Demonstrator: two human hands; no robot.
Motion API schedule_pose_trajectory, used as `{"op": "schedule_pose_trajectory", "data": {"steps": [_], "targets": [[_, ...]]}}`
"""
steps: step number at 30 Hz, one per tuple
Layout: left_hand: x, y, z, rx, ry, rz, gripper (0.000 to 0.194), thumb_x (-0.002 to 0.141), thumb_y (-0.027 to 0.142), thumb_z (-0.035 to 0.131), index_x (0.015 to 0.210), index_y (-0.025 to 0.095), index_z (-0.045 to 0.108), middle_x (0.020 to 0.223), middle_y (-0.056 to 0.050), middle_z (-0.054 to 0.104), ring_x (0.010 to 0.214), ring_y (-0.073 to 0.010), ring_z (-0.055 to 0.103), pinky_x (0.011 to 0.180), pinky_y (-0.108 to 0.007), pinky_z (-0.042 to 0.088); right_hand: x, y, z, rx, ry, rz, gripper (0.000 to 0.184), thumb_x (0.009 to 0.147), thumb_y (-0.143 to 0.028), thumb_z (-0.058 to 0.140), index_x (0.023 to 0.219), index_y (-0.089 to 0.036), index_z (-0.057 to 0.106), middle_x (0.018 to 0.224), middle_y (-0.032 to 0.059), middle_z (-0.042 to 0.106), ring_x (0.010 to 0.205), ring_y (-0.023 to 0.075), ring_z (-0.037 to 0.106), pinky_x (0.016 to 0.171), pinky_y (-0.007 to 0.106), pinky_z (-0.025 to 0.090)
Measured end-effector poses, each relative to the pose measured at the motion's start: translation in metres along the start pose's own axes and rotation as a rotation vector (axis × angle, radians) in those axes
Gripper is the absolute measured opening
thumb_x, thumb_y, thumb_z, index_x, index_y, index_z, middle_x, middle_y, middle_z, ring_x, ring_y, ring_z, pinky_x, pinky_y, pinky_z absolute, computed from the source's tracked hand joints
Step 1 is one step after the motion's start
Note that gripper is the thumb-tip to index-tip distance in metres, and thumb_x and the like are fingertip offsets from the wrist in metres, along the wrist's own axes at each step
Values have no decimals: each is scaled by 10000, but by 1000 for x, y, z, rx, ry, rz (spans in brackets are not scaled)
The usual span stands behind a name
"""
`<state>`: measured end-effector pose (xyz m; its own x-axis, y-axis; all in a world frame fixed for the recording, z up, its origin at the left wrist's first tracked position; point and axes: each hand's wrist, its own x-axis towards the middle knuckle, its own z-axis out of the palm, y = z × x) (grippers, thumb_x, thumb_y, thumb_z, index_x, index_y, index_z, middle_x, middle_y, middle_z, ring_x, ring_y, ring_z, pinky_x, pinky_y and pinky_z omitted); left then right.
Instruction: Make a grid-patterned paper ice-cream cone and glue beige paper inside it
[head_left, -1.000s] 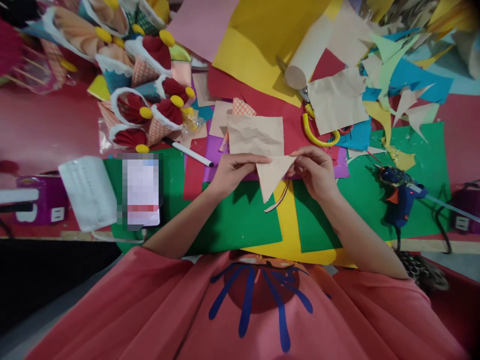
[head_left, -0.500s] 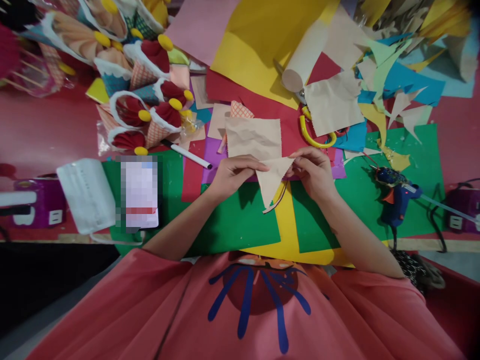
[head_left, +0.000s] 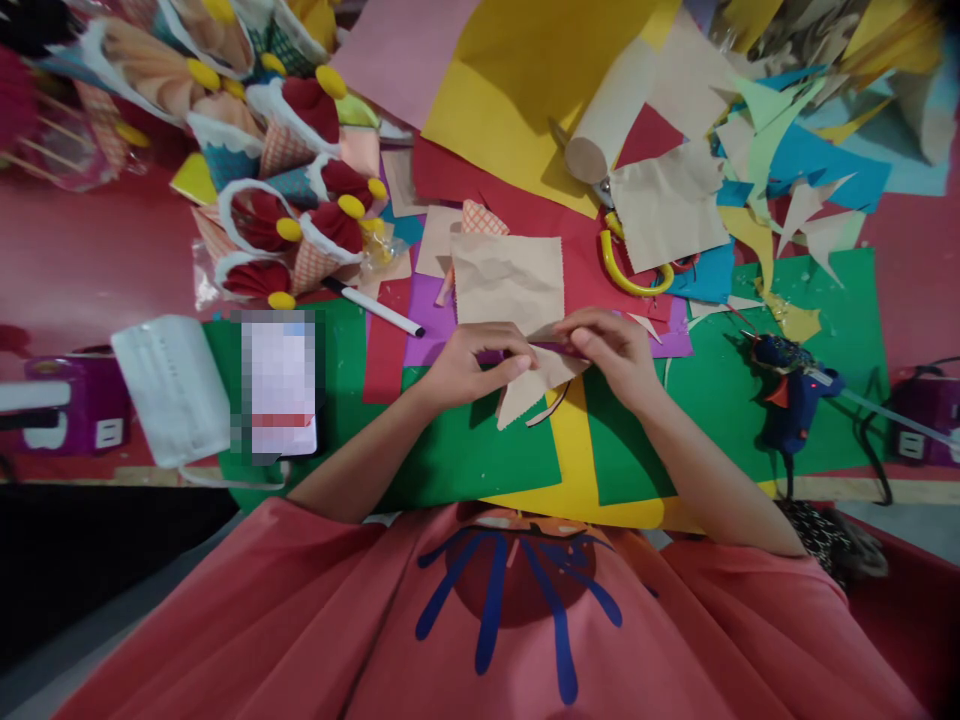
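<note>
By the left hand, a pale beige, zigzag-edged, cloth-like triangle was pinched; whether it was gripped by the half-curled right hand just beside could not be told. No trim was seen on it, so an early stage was judged. Just beyond both hands, a wrinkled beige cloth-like square seemed unworked; farther left, white-rimmed fabric cones appeared completed.

"What's on the left of the bench?"

"Cones with white trim, a white marker, and a phone beside a white rectangular case."

"And towards the right?"

"A blue glue gun on a green sheet, and yellow-handled scissors near a pale roll."
</note>
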<state>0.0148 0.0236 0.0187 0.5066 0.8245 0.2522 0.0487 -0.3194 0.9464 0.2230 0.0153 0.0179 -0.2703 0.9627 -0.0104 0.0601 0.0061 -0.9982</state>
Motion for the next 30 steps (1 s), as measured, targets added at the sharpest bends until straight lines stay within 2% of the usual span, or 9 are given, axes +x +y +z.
{"op": "schedule_pose_trajectory", "data": {"steps": [3,7,10,13,18,22,24,26,30], "targets": [[0,2,1,64,-66,47,185,882,252,582,764,167,696,712,-30,716,680,-100,654,639,-192,499,-2,-3,5,-190,-189,-110,187,868,-349,618,775,-192,660,790,32,687,770,148,620,732,299,477],[-1,1,5,54,-67,-2,223,894,310,571,762,175,690,736,-34,717,707,-110,666,656,-203,514,-4,-2,8,-227,-181,-74,241,882,-354,580,713,-183,601,703,12,624,681,127,557,646,274,428],[-1,-4,8,-42,99,-138,216,888,385,596,857,183,666,803,-32,733,753,-113,695,658,-194,525,-5,0,7,-171,-95,3,282,871,-423,591,727,-181,594,701,4,614,653,116,542,610,259,410],[0,-9,9,-212,301,-239,261,863,442,631,883,186,582,754,2,727,655,-86,686,597,-167,521,-6,1,6,-124,-26,22,315,854,-474,606,731,-185,596,681,-7,605,629,108,534,586,249,404],[3,-9,8,-277,351,-303,359,820,508,662,784,175,535,688,10,699,605,-78,661,585,-171,529,-5,2,6,-93,8,22,308,845,-468,623,713,-191,595,669,-11,600,621,109,541,580,248,413],[1,-6,10,-211,411,-340,443,856,604,546,747,175,529,683,-16,680,576,-83,632,516,-174,487,-5,3,8,-68,-2,42,295,839,-459,631,708,-197,600,659,-16,595,610,106,533,586,252,415],[0,-5,11,-179,396,-345,455,811,628,587,791,175,548,723,-19,678,588,-83,621,485,-164,454,-4,3,9,-67,-6,54,300,834,-467,633,709,-196,600,654,-16,596,607,107,531,588,255,416],[0,-4,12,-138,300,-362,442,744,595,679,829,172,580,736,-6,661,597,-79,596,479,-156,428,-4,3,9,-79,-10,54,306,832,-470,634,706,-193,599,653,-14,595,605,107,528,589,258,413],[2,1,13,-45,88,-415,359,767,497,674,692,158,580,585,40,514,509,-55,435,443,-164,334,-3,1,9,-130,-21,2,315,836,-463,636,685,-188,604,659,-8,603,626,113,528,614,266,405]]}}
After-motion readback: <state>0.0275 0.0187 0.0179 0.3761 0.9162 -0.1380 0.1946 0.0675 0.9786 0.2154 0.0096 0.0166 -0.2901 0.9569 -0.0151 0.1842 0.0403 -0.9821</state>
